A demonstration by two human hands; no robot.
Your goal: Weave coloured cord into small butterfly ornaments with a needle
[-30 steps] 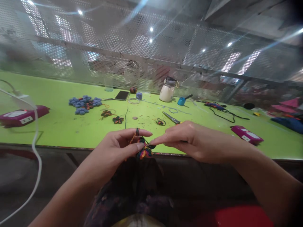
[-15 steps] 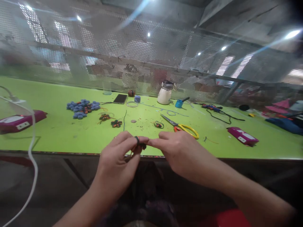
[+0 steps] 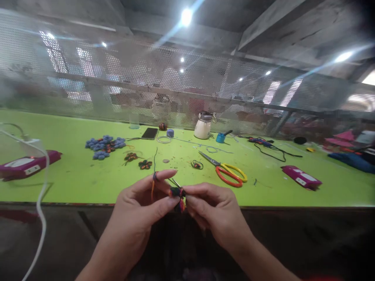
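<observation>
Between my hands, in front of the table's near edge, is a small dark crochet piece (image 3: 176, 192) with orange and pink yarn in it. My left hand (image 3: 137, 210) pinches its left side between thumb and fingers, the index finger raised. Blue and orange yarn (image 3: 154, 177) loops round that index finger. On the piece's right side, my right hand (image 3: 215, 207) grips with thumb and index finger; its other fingers are curled and partly hidden. Thin strands or a slim tool stick up beside the piece, too small to tell. Beyond lie two dark-and-orange crochet flowers (image 3: 145, 164).
Scissors (image 3: 224, 166) with orange and yellow handles lie on the green table (image 3: 88, 187). Blue crochet flowers (image 3: 101, 144), a phone (image 3: 149, 133), a white jug (image 3: 203, 127), a blue pot (image 3: 220, 137) and purple power strips (image 3: 301, 176) stand around. A white cable (image 3: 43, 195) hangs at left.
My right hand has gone from a pointing finger at the left fingertips to a pinch on the crochet piece. My left index finger has lifted. The view has tilted up slightly.
</observation>
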